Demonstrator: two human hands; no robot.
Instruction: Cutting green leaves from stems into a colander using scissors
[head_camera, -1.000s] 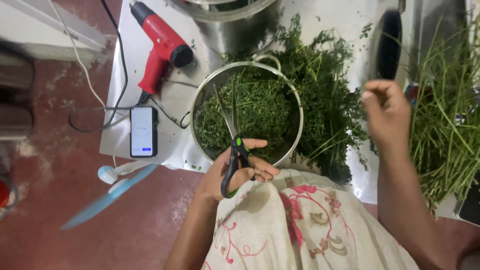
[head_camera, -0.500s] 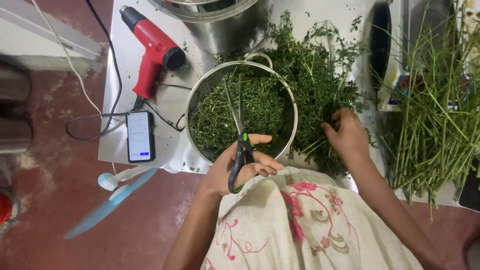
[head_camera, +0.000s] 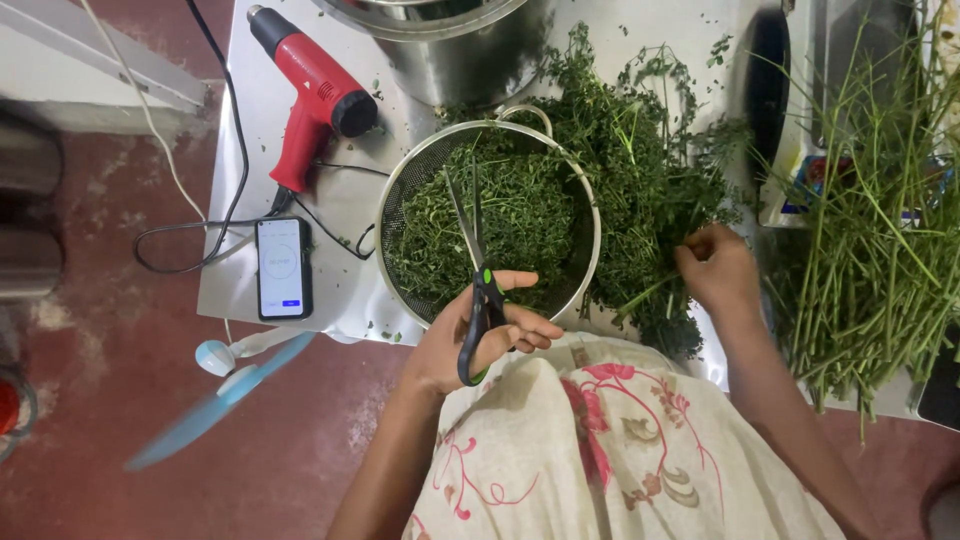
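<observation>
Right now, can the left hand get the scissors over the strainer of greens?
Probably yes: the left hand already holds the scissors, blades above the strainer, nothing between.

A white table (head_camera: 250, 290) stands over a red floor (head_camera: 120, 420). Lying directly on the table: a red heat gun (head_camera: 310, 95), a smartphone (head_camera: 282, 267) with lit screen, a black cable (head_camera: 225, 215), a wire-mesh strainer (head_camera: 400, 200), a steel pot (head_camera: 450, 50), loose green herbs (head_camera: 650, 180) and bare stems (head_camera: 880, 260).

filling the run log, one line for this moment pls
left hand: holds scissors over mesh strainer | right hand: grips sprig in herb pile | stems at right
</observation>
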